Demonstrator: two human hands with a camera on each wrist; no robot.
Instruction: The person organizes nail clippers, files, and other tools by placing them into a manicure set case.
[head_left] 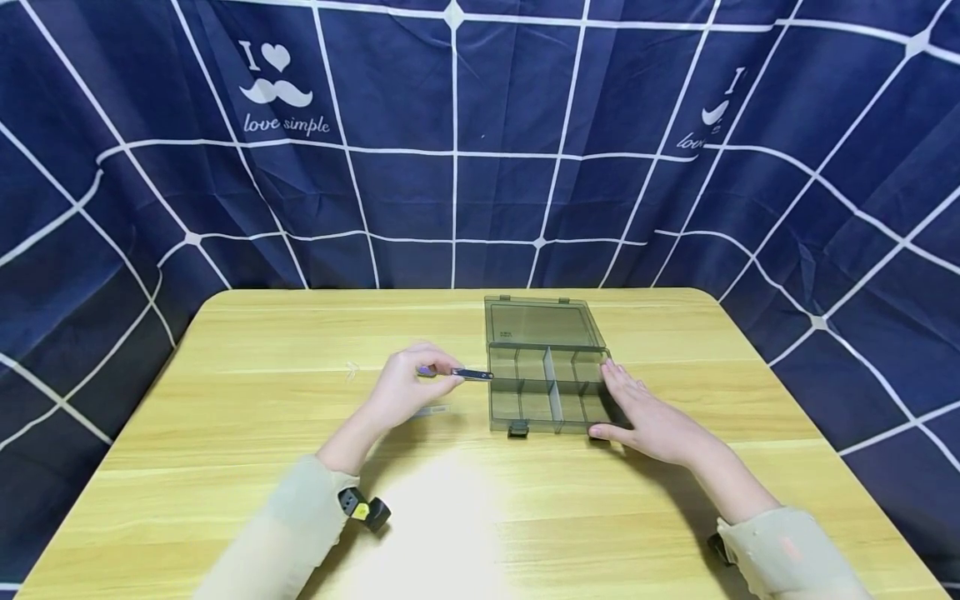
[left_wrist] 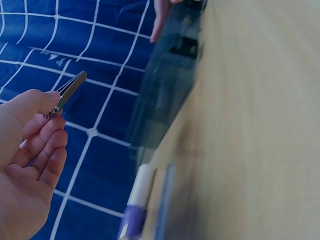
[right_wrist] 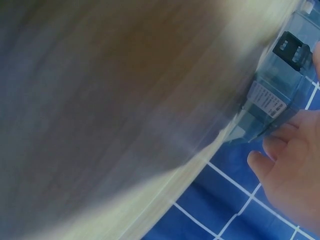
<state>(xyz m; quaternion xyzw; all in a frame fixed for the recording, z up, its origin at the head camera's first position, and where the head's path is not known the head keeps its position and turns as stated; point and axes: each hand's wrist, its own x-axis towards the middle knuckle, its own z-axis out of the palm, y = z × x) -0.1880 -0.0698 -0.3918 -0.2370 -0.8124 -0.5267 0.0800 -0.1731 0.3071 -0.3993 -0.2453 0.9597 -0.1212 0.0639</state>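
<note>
My left hand [head_left: 411, 385] pinches a nail clipper [left_wrist: 70, 93] between thumb and index finger, just left of the box's edge. A smoky see-through compartment box [head_left: 557, 404] lies on the table with its lid [head_left: 543, 323] folded back. Dividers split the box into several compartments, with nothing visible inside them. My right hand [head_left: 652, 421] rests against its front right corner: straight fingers touch the right side, the thumb lies by the front edge. In the right wrist view a label [right_wrist: 267, 99] and a black latch [right_wrist: 290, 50] show on the box.
A white and purple tube [left_wrist: 135, 210] stands out beside a thin bluish strip [left_wrist: 164, 205], near my left hand. A small clear piece [head_left: 352, 371] lies farther left on the wooden table [head_left: 262, 400]. Blue checked cloth [head_left: 495, 200] hangs around the table.
</note>
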